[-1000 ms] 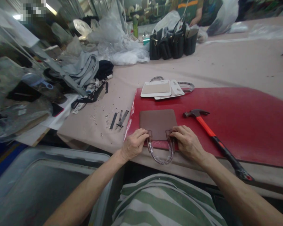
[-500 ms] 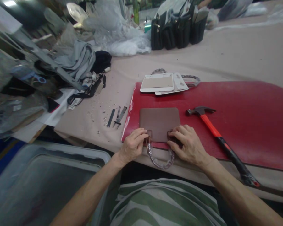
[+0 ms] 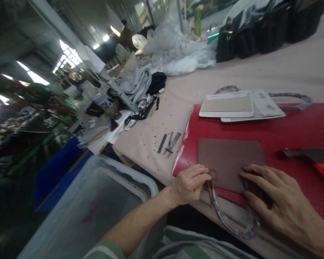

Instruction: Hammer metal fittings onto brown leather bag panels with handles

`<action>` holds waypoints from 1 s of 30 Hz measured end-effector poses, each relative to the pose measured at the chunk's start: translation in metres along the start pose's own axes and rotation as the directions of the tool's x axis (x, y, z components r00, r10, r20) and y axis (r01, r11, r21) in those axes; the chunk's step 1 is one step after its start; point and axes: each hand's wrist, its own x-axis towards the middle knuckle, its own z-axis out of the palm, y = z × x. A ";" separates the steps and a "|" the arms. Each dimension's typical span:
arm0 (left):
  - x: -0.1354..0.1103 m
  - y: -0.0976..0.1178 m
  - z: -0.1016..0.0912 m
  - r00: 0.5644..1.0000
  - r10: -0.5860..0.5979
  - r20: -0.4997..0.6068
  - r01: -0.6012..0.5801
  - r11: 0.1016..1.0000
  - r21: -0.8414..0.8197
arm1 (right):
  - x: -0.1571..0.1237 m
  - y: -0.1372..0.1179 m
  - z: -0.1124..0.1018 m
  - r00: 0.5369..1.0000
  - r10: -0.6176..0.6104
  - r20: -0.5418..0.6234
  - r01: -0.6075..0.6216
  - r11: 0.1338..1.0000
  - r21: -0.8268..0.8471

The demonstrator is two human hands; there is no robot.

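A brown flat panel, leather-like with rounded corners (image 3: 229, 158), lies on the red mat (image 3: 186, 158) in front of me. A bag handle wrapped in clear film (image 3: 221, 216) curves from the panel's near edge over the table edge towards my body. My left hand (image 3: 191, 183) pinches one end of this handle at the panel's near left corner. My right hand (image 3: 280, 198) has its fingers and thumb closed around the other end, at the near right; its grip is partly hidden. Right of the panel lies a hammer (image 3: 307, 154), its red handle cut off by the picture edge.
Slim metal tools (image 3: 172, 144) lie left of the mat among small scraps. White and beige panels (image 3: 229, 104) with wrapped handles are stacked behind. Black bags (image 3: 248, 39) and plastic film (image 3: 178, 54) stand farther back. A grey plastic bin (image 3: 118, 201) is at lower left.
The view has swung left and closer, so everything sits farther right. Both hands stay at the handle ends; the panel and handle look unmoved on the mat.
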 end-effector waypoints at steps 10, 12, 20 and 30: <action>0.013 -0.027 -0.056 0.870 -0.389 -0.303 0.421 0.906 0.045 | -0.003 0.006 0.005 1.000 0.020 0.016 -0.019 0.999 -0.047; 0.019 -0.054 -0.085 0.751 -0.582 -0.313 0.651 0.732 0.201 | -0.003 0.005 0.005 0.998 0.055 0.020 -0.054 0.998 -0.023; 0.045 -0.122 -0.125 0.421 -0.907 -0.006 0.789 0.363 0.495 | -0.002 0.004 0.005 0.998 0.053 0.030 -0.052 0.998 -0.023; 0.035 -0.134 -0.125 0.370 -0.928 0.048 0.883 0.367 0.293 | 0.003 -0.016 -0.006 0.984 0.136 0.115 -0.137 0.991 -0.004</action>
